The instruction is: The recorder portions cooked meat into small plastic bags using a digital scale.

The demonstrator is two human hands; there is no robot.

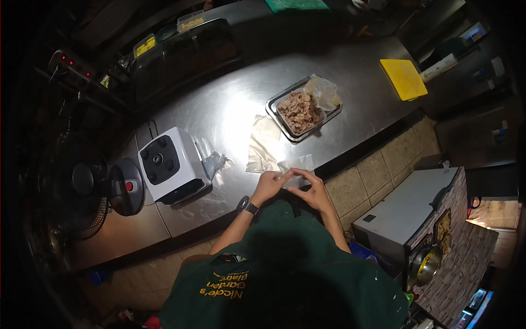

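Close to my body, at the counter's front edge, both hands meet at a thin clear plastic bag (302, 161). My left hand (268, 187), with a black watch on its wrist, pinches the bag with thumb and fingers. Facing it, my right hand (311, 192) has its fingertips on the same plastic, thumb and forefinger curved apart. A crumpled pale plastic sheet (263, 144) lies flat just beyond my left hand. Farther out, a metal tray (294, 139) bears a clear container of chopped cooked meat (300, 113) and a knotted clear bag with pale yellowish contents (323, 93).
On the left of the steel counter (218, 111) a white appliance base (185, 158) stands beside a dark lid-like part with a red button (129, 186) and crumpled plastic (215, 163). A yellow cutting board (404, 79) lies at the far right. A pan (426, 267) sits lower right.
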